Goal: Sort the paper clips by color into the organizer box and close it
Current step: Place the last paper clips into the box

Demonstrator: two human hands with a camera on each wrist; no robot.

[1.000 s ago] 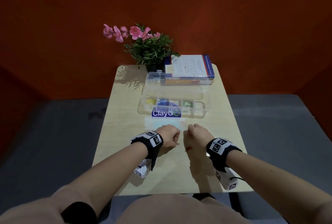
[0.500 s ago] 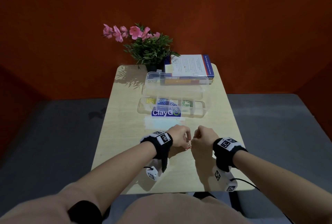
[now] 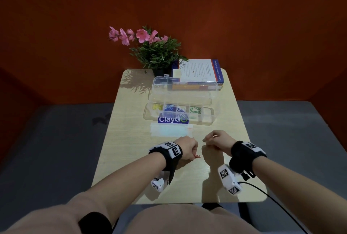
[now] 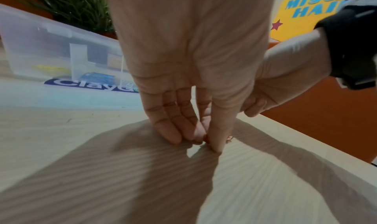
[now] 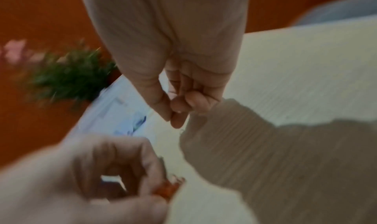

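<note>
Pinching red paper clips [image 3: 197, 156], left hand [image 3: 186, 148] on table [image 3: 131, 139].

Left hand [image 3: 185, 148] on possibly red clips [image 3: 197, 156]

A potted plant [image 3: 156, 53] with pink flowers stands at the far edge of the pale wooden counter [image 3: 131, 139], left of centre. Just to its right lies a book [image 3: 199, 71] with a white cover and blue spine. A blue "ClayGo" sticker [image 3: 171, 120] sits mid-counter. An orange wall [image 3: 262, 27] rises behind; grey floor [image 3: 47, 149] flanks both sides.
</note>
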